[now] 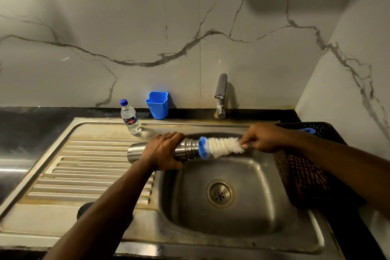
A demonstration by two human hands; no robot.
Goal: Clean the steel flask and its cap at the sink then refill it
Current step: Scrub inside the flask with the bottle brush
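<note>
The steel flask [185, 149] lies on its side above the sink's left edge, mouth pointing right. My left hand [162, 151] grips its middle from above. A bottle brush [221, 147] with white bristles and a blue tip sits at the flask's mouth, its blue end against the opening. My right hand [261, 137] holds the brush by its handle, which is hidden in my fingers. The flask's cap is not clearly in view; a dark round shape [84, 210] shows beside my left forearm on the drainboard.
The steel sink basin [263, 186] with its drain [220, 194] lies below the flask, the ribbed drainboard [84, 167] to the left. A tap [221, 95] stands behind. A plastic water bottle [130, 119] and a blue holder [157, 104] stand at the back. A dark basket [306, 175] holds a checked cloth at right.
</note>
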